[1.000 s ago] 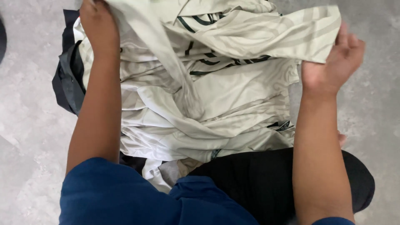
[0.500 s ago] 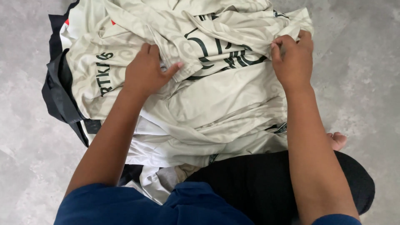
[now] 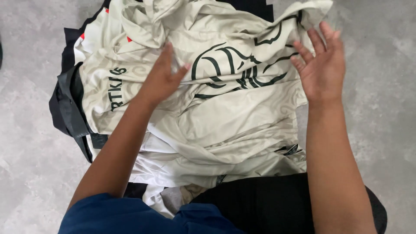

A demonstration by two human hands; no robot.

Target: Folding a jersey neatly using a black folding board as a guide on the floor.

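Observation:
A cream jersey [image 3: 234,117] with dark green line print and lettering lies spread on top of a heap of clothes on the floor. My left hand [image 3: 162,78] rests flat on its upper middle, fingers apart, pressing the cloth. My right hand [image 3: 323,65] is open at the jersey's right edge, fingers spread, just touching the fabric near the printed emblem. Neither hand grips anything. The jersey's top part is bunched and wrinkled.
Under the jersey lie dark grey and black garments [image 3: 67,108] at the left and white ones [image 3: 151,169] toward me. My black-trousered leg [image 3: 268,203] is at the bottom. Grey concrete floor [image 3: 30,173] surrounds the heap.
One second ago both hands held the jersey up by its edges. It was then laid down on the heap, and now both hands have let go and lie open on it.

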